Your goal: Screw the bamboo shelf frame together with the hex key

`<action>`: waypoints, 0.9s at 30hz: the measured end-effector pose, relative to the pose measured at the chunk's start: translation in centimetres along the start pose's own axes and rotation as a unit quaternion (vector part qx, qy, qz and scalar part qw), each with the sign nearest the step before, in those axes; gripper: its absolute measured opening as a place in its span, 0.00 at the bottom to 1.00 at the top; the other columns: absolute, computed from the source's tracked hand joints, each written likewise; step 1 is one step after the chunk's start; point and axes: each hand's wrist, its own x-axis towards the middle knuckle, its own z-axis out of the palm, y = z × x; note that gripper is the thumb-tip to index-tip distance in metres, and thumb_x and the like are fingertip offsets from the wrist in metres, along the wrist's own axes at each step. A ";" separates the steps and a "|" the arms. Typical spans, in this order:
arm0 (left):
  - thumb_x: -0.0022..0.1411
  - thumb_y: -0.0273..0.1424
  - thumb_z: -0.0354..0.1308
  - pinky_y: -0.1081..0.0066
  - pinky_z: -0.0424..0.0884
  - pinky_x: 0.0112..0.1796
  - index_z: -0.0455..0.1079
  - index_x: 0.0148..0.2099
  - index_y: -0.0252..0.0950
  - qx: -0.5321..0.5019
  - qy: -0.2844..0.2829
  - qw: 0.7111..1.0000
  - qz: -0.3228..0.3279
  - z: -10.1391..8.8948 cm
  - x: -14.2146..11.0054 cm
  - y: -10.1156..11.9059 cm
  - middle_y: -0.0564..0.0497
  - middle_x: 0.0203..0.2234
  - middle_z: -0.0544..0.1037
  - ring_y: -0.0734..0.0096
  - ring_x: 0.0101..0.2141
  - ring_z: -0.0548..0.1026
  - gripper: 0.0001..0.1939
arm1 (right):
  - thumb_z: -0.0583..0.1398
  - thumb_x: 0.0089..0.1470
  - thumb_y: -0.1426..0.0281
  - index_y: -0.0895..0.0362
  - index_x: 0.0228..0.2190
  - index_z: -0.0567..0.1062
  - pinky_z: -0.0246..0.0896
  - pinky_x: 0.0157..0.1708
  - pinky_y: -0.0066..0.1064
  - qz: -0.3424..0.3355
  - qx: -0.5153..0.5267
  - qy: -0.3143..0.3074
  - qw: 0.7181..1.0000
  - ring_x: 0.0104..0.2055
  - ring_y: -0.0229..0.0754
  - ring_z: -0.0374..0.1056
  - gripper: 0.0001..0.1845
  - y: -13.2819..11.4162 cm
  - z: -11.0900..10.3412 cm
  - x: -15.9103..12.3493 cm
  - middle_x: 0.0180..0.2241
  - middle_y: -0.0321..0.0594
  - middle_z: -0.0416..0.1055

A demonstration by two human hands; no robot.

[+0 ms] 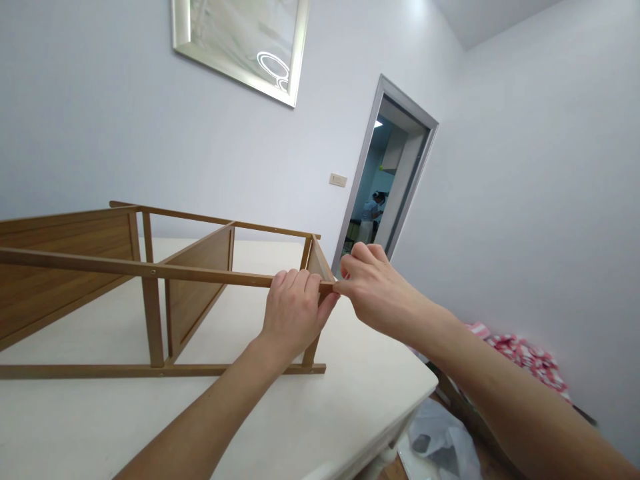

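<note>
A brown wooden shelf rack (200, 272) lies on its side on a white table (280, 427), its slatted panels standing between the long rails. My left hand (295, 308) is wrapped over the upper near rail, close to its right end. Right at that rail's tip, my right hand (369, 280) is closed in a pinch, thumb and fingertips touching or almost touching the wood. Whatever those fingers hold, if anything, is too small or hidden to make out. The end panel (320, 260) is partly covered by my hands.
Past the table's right edge, a clear plastic bag (445, 440) lies low down, near red and white patterned cloth (530, 360). A doorway (385, 167) at the back shows a person (369, 217) in another room. A framed picture (240, 47) hangs above.
</note>
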 end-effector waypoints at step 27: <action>0.65 0.42 0.52 0.59 0.61 0.38 0.68 0.34 0.35 -0.005 -0.008 1.000 -0.009 0.2 0.0 0.0 0.47 0.27 0.72 0.60 0.33 0.68 0.15 | 0.55 0.61 0.73 0.57 0.35 0.72 0.61 0.38 0.36 0.023 0.029 0.137 0.990 0.37 0.42 0.63 0.06 0.5 2.6 -2.8 0.33 0.43 0.72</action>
